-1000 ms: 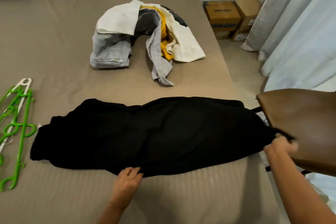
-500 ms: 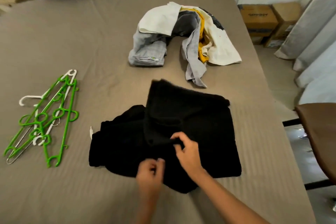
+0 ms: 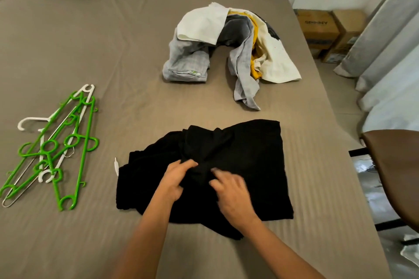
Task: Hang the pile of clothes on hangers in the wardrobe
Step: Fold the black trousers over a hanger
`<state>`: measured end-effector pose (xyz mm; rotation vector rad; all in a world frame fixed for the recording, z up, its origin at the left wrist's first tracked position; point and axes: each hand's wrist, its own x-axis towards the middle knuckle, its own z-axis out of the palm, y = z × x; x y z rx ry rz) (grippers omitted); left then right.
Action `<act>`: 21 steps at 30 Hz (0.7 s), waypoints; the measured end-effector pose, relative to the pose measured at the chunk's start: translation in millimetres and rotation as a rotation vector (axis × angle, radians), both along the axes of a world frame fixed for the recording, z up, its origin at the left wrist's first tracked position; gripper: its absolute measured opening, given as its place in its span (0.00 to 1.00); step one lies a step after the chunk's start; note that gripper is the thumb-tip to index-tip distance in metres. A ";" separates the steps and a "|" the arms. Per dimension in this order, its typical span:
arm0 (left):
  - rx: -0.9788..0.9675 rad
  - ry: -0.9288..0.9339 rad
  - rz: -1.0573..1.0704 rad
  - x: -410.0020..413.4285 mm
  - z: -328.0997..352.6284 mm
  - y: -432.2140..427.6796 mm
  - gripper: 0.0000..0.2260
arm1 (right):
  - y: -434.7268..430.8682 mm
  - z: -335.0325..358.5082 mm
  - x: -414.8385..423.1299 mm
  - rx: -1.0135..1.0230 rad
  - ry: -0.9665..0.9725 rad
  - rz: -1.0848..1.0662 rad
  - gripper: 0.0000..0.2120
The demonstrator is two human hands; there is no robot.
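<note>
Black garment [image 3: 249,165] sits gripped in curled fingers of the left hand [image 3: 175,179]; right hand [image 3: 231,192], blurred, touches it, grasp unclear.

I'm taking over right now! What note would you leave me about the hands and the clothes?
Left hand grips a fold of the black garment; right hand rests on it, blurred, grip unclear.
Garment lies folded on the bed; pile of clothes beyond it; hangers to the left.
Done: nothing on a hanger yet.
Left: hang everything; wardrobe not in view.
</note>
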<state>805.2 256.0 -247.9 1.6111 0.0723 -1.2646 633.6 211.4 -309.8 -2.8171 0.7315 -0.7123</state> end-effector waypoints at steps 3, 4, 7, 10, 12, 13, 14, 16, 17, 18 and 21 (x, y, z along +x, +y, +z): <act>-0.227 0.193 0.228 3.7 10.8 3.9 0.11 | -22.9 -12.1 -40.3 0.182 0.190 -0.413 0.36; -0.292 0.216 0.274 5.8 13.4 8.5 0.16 | -29.2 -12.3 -51.6 0.269 0.234 -0.538 0.39; -0.380 0.204 0.412 16.1 8.2 30.3 0.17 | -46.6 -9.7 -73.6 0.530 0.097 -0.777 0.35; -0.346 0.153 0.431 22.1 -2.7 47.6 0.15 | -54.2 -6.2 -79.5 0.850 -0.276 -0.903 0.29; -0.201 0.102 0.337 17.3 -7.2 51.4 0.17 | -58.4 -5.5 -83.4 0.996 -0.387 -1.017 0.25; -0.144 0.086 0.298 13.5 -7.2 51.6 0.16 | -61.9 -3.2 -87.0 1.018 -0.407 -1.058 0.22; -0.118 0.078 0.276 9.8 -5.3 50.6 0.14 | -66.8 4.2 -91.1 0.983 -0.409 -1.062 0.20; -0.156 0.047 0.282 5.0 0.2 46.4 0.15 | -80.8 27.6 -101.4 0.688 -0.385 -0.928 0.21; -0.221 0.038 0.286 2.0 5.1 43.1 0.16 | -90.2 40.9 -109.4 0.484 -0.344 -0.839 0.22; -0.293 0.035 0.288 -2.5 10.6 39.4 0.17 | -99.3 54.6 -119.3 0.261 -0.278 -0.787 0.23; -0.395 0.030 0.240 -25.3 20.3 27.8 0.20 | -120.9 74.3 -167.0 -0.166 -0.174 -0.849 0.14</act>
